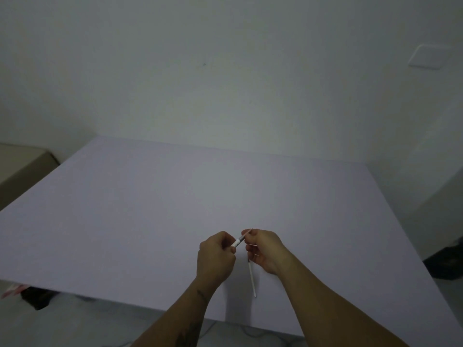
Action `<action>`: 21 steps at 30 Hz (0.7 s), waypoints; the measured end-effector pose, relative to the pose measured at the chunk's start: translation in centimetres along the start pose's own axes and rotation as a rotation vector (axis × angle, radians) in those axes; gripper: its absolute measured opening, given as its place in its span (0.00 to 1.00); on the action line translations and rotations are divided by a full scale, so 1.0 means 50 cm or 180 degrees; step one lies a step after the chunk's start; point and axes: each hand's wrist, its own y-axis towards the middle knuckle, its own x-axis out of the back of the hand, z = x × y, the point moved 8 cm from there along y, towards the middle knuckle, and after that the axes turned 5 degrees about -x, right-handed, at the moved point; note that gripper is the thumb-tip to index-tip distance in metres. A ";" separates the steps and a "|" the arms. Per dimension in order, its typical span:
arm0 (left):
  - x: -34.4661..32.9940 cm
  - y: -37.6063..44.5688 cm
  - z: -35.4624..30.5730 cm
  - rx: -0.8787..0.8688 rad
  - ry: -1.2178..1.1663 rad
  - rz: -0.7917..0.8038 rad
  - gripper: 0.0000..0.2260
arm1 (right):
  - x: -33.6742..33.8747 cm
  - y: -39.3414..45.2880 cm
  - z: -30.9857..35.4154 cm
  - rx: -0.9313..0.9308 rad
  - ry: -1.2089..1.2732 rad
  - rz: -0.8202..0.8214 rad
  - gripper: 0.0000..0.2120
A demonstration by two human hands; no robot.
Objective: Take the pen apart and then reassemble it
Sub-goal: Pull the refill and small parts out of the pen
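My left hand (pixel 216 256) is closed around a white pen barrel (pixel 236 242), whose end with a dark grey part pokes out toward the right. My right hand (pixel 263 249) pinches a thin piece at that end, with a slim pale tip (pixel 249 230) sticking up past the fingers. A thin white refill tube (pixel 251 279) lies on the pale lilac table (pixel 150 209) just below my right hand, running toward the front edge. Both hands hover low over the table's near middle. What sits between the fingertips is too small to make out.
A white wall rises behind the table. A beige surface (pixel 20 166) sits at the left. Dark objects lie on the floor at the lower left (pixel 37 299) and at the right (pixel 446 264). The table's front edge runs just below my wrists.
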 end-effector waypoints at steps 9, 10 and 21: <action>0.009 -0.001 -0.002 -0.0045 0.0045 -0.0026 0.05 | -0.004 -0.007 0.009 0.0065 -0.0155 -0.0093 0.09; 0.010 -0.001 -0.003 -0.0047 0.0046 -0.0031 0.05 | -0.006 -0.009 0.007 0.0030 -0.0167 -0.0064 0.08; 0.036 0.005 -0.010 -0.0175 0.0047 -0.0158 0.06 | -0.029 -0.013 0.018 0.0028 -0.0204 -0.0016 0.07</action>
